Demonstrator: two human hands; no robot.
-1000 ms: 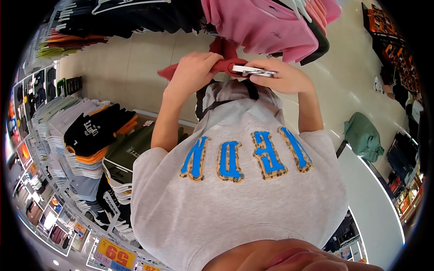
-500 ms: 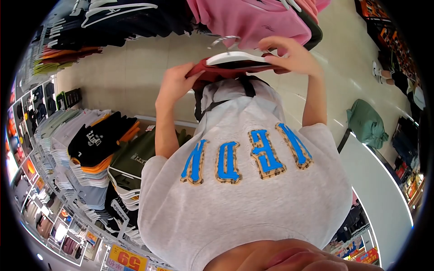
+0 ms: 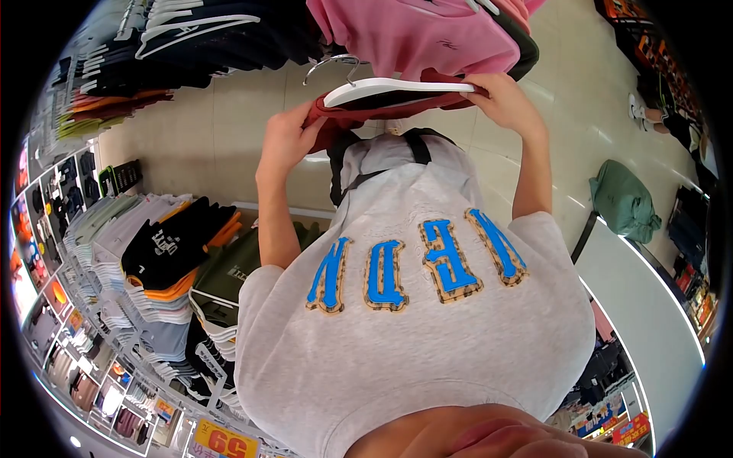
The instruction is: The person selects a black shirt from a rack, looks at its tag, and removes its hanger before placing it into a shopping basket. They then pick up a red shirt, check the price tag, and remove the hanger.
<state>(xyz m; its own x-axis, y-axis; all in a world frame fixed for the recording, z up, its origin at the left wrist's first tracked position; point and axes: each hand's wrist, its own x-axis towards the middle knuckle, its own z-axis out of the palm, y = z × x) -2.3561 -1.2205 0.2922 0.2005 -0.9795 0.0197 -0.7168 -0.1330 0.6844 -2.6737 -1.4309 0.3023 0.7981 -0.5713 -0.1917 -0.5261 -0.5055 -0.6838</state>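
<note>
My left hand (image 3: pixel 287 140) is closed on the left shoulder of a dark red garment (image 3: pixel 350 117), pinching the cloth. A white hanger (image 3: pixel 397 86) with a metal hook lies inside its neck opening, the hook pointing up and left. At the right end, my right hand (image 3: pixel 505 104) grips the hanger tip and the cloth beside it. The garment is held out in front of my body, above the lower part of my grey shirt (image 3: pixel 412 343). Most of the garment hangs out of sight.
Pink shirts (image 3: pixel 427 34) and dark clothes (image 3: pixel 229 42) hang on racks ahead. Folded and hung shirts, including a black one (image 3: pixel 164 243), line the left side. A green cloth bundle (image 3: pixel 624 200) lies on a white counter (image 3: pixel 641 305) at right. A person's legs show far right.
My right hand has closed on the hanger's right end, where its fingers were spread before. The hanger has shifted left, and its hook has swung left.
</note>
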